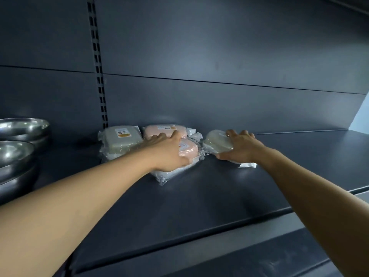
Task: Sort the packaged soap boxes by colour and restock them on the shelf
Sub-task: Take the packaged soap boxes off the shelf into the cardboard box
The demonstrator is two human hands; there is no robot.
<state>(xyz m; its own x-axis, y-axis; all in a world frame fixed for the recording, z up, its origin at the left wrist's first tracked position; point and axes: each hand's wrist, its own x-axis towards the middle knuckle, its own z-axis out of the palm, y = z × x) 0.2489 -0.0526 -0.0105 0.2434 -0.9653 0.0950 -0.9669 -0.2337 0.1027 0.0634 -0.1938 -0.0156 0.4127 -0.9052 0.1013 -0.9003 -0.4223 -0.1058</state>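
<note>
Far left on the dark shelf (229, 196) there's a stack of shiny metal bowls (20, 140), well apart from the soaps and partly cut off by the edge of the view. A slotted upright rail (97, 62) runs down the back panel and ends right behind the soap row.

Then the soaps, all in clear plastic wrap and pushed toward the back wall. First is a pale greyish-white square soap (121, 139) with a small label on top, nothing touching it. Just beside it sits a pink soap (159, 131) at the back, and a second pink soap (188, 149) in front of it, the two touching or nearly so.

The left hand (169, 151) lies over that front pink one, fingers (175, 134) stretched forward so the tips reach onto the back pink soap; thumb (184, 159) wraps the near side. It covers a good part of both, so how they sit underneath is hard to tell. Looks like a loose grasp on the front pink pack.

Right of that, the right hand (240, 147) is on a white oval soap (217, 142), fingers curled over its far top edge and thumb down at the near side, gripping it. The wrap's loose end sticks out under the wrist. The two arms cross most of the shelf front.
</note>
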